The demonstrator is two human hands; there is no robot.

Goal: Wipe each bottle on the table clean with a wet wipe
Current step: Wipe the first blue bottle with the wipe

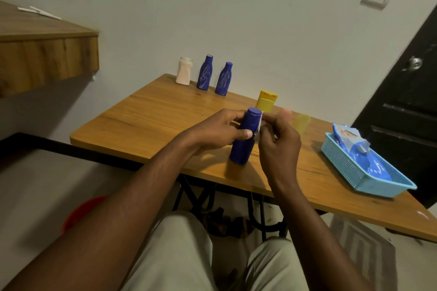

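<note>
My left hand (218,131) grips a dark blue bottle (243,149) near its top, with the base just above the wooden table (142,120). My right hand (277,142) pinches a white wet wipe (259,126) against the bottle's right side by the cap. Two more blue bottles (205,73) (224,79) and a white bottle (184,71) stand at the far edge by the wall. A yellow bottle (266,101) stands behind my hands. Another yellow bottle (300,123) shows blurred to the right of my fingers.
A light blue plastic basket (350,168) at the table's right holds a blue pack of wet wipes (354,146). A wooden shelf (47,54) juts out at upper left. A black door (406,111) stands at right. My knees are below the table's near edge.
</note>
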